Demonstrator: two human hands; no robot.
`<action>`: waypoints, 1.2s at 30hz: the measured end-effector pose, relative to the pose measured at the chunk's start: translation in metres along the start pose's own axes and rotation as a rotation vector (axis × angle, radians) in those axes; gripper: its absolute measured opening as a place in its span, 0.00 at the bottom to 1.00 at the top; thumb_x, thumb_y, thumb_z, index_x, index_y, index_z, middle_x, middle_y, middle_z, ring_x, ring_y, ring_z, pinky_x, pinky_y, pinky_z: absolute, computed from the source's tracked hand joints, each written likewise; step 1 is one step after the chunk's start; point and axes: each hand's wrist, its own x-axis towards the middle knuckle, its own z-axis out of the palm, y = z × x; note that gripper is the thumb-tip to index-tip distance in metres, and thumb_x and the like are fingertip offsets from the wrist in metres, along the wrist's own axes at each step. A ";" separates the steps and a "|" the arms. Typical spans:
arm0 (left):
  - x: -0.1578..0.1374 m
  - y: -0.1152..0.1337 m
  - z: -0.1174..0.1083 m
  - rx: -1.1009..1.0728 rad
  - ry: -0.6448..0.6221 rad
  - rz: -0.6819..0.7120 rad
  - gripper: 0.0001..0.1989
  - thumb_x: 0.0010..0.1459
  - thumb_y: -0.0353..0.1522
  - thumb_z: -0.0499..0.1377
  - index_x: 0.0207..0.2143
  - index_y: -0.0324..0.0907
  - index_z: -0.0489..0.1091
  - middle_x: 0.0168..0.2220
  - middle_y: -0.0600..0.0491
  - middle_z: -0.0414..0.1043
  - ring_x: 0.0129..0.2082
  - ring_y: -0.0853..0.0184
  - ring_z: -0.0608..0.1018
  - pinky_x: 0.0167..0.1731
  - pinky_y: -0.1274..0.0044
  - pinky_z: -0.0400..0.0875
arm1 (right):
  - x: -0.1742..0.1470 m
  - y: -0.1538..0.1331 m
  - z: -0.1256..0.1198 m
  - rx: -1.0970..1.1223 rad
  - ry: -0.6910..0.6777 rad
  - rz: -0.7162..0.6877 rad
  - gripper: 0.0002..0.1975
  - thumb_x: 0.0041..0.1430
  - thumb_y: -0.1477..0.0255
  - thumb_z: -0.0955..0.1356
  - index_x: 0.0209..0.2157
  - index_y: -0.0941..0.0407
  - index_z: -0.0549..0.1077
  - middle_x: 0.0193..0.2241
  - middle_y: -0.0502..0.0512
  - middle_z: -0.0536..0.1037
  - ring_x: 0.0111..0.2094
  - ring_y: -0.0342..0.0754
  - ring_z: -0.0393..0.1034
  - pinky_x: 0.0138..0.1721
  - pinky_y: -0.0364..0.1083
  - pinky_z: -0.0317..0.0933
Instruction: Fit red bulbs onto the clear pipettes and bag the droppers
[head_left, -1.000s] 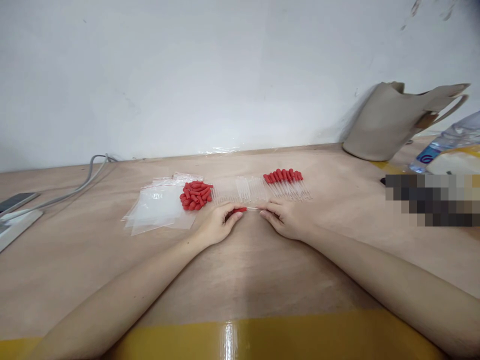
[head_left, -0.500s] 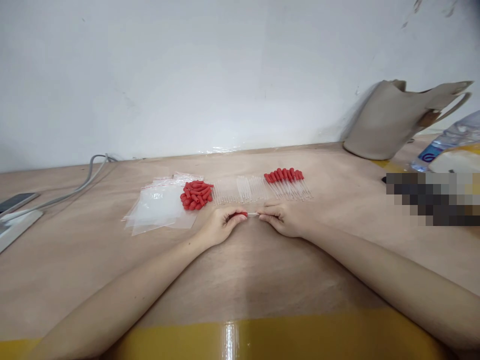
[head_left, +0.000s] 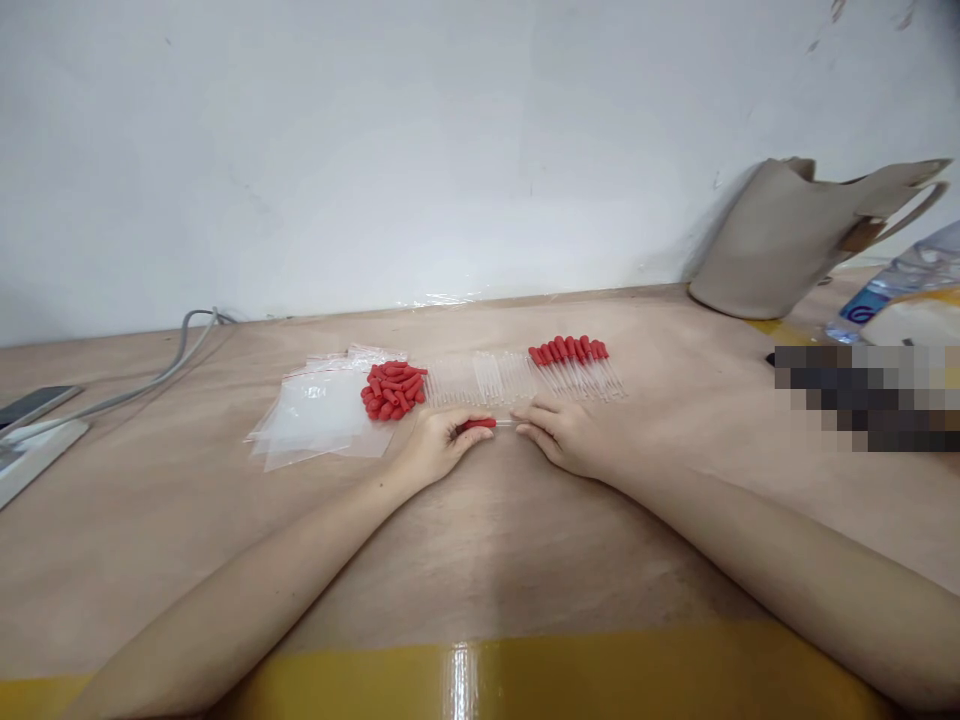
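My left hand [head_left: 442, 440] is closed on a red rubber dropper bulb [head_left: 480, 424]. Pinched in my right hand [head_left: 553, 430] is a clear glass dropper tube [head_left: 504, 423], its visible end meeting the bulb's mouth. How far the tube sits inside the bulb I cannot tell. Beyond my left hand lies a heap of loose red bulbs [head_left: 393, 390]. Bare clear tubes [head_left: 480, 378] are lined up just behind both hands. To their right rests a row of droppers with red bulbs fitted [head_left: 574, 362], tips toward me.
Clear zip bags [head_left: 311, 415] lie left of the bulb heap. Farther left are a phone [head_left: 37, 405], a cable [head_left: 161, 372] and a white power strip [head_left: 45, 455]. A beige bag [head_left: 772, 240] and a plastic bottle [head_left: 892, 285] stand at the right. A wall closes off the table's back.
More of the red bulb shows between my left thumb and fingers. My right fingers have loosened slightly around the tube. The laid-out bulbs, tubes and bags stay put.
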 end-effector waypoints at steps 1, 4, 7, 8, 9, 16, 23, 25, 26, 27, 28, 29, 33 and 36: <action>0.000 -0.003 0.000 -0.022 0.011 -0.019 0.12 0.55 0.40 0.57 0.39 0.46 0.74 0.36 0.53 0.77 0.33 0.66 0.77 0.35 0.76 0.71 | 0.000 0.001 -0.001 0.032 0.016 0.004 0.13 0.61 0.69 0.59 0.41 0.57 0.72 0.34 0.57 0.73 0.32 0.46 0.67 0.31 0.43 0.57; 0.001 -0.010 0.002 -0.069 -0.006 -0.077 0.13 0.53 0.41 0.59 0.38 0.46 0.75 0.36 0.53 0.77 0.34 0.65 0.77 0.36 0.75 0.72 | 0.001 0.004 -0.004 0.060 0.036 0.002 0.11 0.61 0.69 0.59 0.35 0.57 0.71 0.30 0.56 0.73 0.31 0.45 0.66 0.32 0.43 0.59; 0.000 -0.011 0.003 -0.097 -0.028 -0.123 0.12 0.52 0.40 0.59 0.37 0.46 0.75 0.35 0.53 0.77 0.34 0.65 0.78 0.36 0.76 0.72 | 0.000 0.003 -0.004 0.036 0.068 -0.036 0.11 0.61 0.72 0.59 0.31 0.57 0.70 0.28 0.55 0.72 0.30 0.44 0.66 0.32 0.42 0.59; 0.000 -0.011 0.004 -0.104 -0.022 -0.137 0.12 0.52 0.40 0.59 0.36 0.45 0.76 0.35 0.53 0.77 0.34 0.65 0.78 0.36 0.76 0.72 | 0.000 0.003 -0.003 0.033 0.085 -0.050 0.10 0.61 0.72 0.59 0.31 0.58 0.70 0.28 0.54 0.72 0.30 0.44 0.66 0.32 0.42 0.59; 0.000 -0.010 0.004 -0.109 -0.015 -0.147 0.12 0.52 0.40 0.60 0.36 0.45 0.76 0.35 0.53 0.77 0.34 0.65 0.78 0.36 0.76 0.72 | -0.001 0.003 -0.002 0.033 0.100 -0.064 0.10 0.61 0.73 0.59 0.31 0.58 0.70 0.28 0.54 0.72 0.29 0.43 0.65 0.31 0.42 0.59; -0.001 0.005 0.000 -0.125 -0.033 -0.118 0.08 0.52 0.36 0.60 0.34 0.43 0.75 0.33 0.55 0.78 0.32 0.67 0.78 0.33 0.78 0.73 | -0.003 0.006 0.008 0.009 0.092 -0.130 0.13 0.62 0.73 0.57 0.30 0.59 0.70 0.26 0.54 0.69 0.27 0.43 0.62 0.29 0.41 0.57; 0.000 0.015 -0.003 -0.117 -0.032 -0.100 0.06 0.50 0.31 0.62 0.33 0.42 0.75 0.33 0.55 0.78 0.31 0.69 0.79 0.33 0.79 0.74 | -0.002 0.006 0.010 0.009 0.046 -0.129 0.13 0.62 0.73 0.57 0.30 0.59 0.71 0.26 0.54 0.69 0.26 0.41 0.60 0.28 0.40 0.54; 0.000 0.016 -0.003 -0.106 -0.033 -0.094 0.06 0.50 0.30 0.62 0.33 0.42 0.75 0.33 0.56 0.78 0.30 0.69 0.79 0.32 0.79 0.74 | -0.002 0.005 0.010 -0.012 0.027 -0.117 0.13 0.62 0.73 0.57 0.30 0.59 0.71 0.26 0.54 0.70 0.25 0.41 0.60 0.28 0.40 0.53; 0.000 0.016 -0.003 -0.101 -0.034 -0.089 0.06 0.50 0.30 0.62 0.33 0.42 0.75 0.33 0.56 0.78 0.30 0.69 0.79 0.32 0.79 0.74 | -0.001 0.005 0.010 -0.023 0.015 -0.114 0.14 0.62 0.73 0.57 0.29 0.59 0.70 0.26 0.54 0.70 0.25 0.41 0.60 0.27 0.40 0.52; 0.000 0.016 -0.002 -0.098 -0.035 -0.083 0.06 0.50 0.30 0.62 0.33 0.42 0.75 0.33 0.56 0.78 0.30 0.69 0.79 0.32 0.79 0.74 | -0.001 0.004 0.010 -0.035 0.003 -0.110 0.14 0.62 0.73 0.57 0.29 0.59 0.70 0.26 0.54 0.70 0.25 0.41 0.60 0.27 0.40 0.52; 0.000 0.015 -0.002 -0.096 -0.035 -0.078 0.06 0.50 0.30 0.62 0.33 0.42 0.75 0.33 0.55 0.78 0.30 0.69 0.79 0.32 0.79 0.74 | -0.001 0.003 0.009 -0.045 -0.007 -0.106 0.14 0.62 0.72 0.57 0.28 0.59 0.70 0.25 0.53 0.70 0.25 0.41 0.60 0.27 0.40 0.51; 0.000 0.015 -0.002 -0.096 -0.032 -0.073 0.06 0.50 0.30 0.62 0.33 0.42 0.75 0.33 0.55 0.78 0.30 0.69 0.79 0.32 0.79 0.74 | 0.000 0.002 0.008 -0.052 -0.013 -0.102 0.14 0.62 0.72 0.57 0.28 0.59 0.70 0.25 0.53 0.70 0.25 0.41 0.59 0.27 0.40 0.51; 0.001 0.013 -0.001 -0.099 -0.022 -0.067 0.06 0.50 0.30 0.62 0.33 0.42 0.75 0.33 0.55 0.78 0.30 0.69 0.79 0.31 0.79 0.74 | 0.003 -0.002 0.006 -0.080 -0.041 -0.075 0.14 0.62 0.73 0.58 0.27 0.59 0.70 0.24 0.53 0.70 0.24 0.41 0.59 0.26 0.41 0.48; 0.001 0.011 -0.001 -0.097 -0.019 -0.043 0.06 0.50 0.30 0.62 0.34 0.42 0.75 0.33 0.55 0.78 0.31 0.69 0.79 0.31 0.79 0.74 | 0.004 -0.002 0.006 -0.071 -0.072 -0.063 0.13 0.61 0.73 0.58 0.27 0.59 0.69 0.24 0.53 0.70 0.24 0.41 0.58 0.26 0.41 0.48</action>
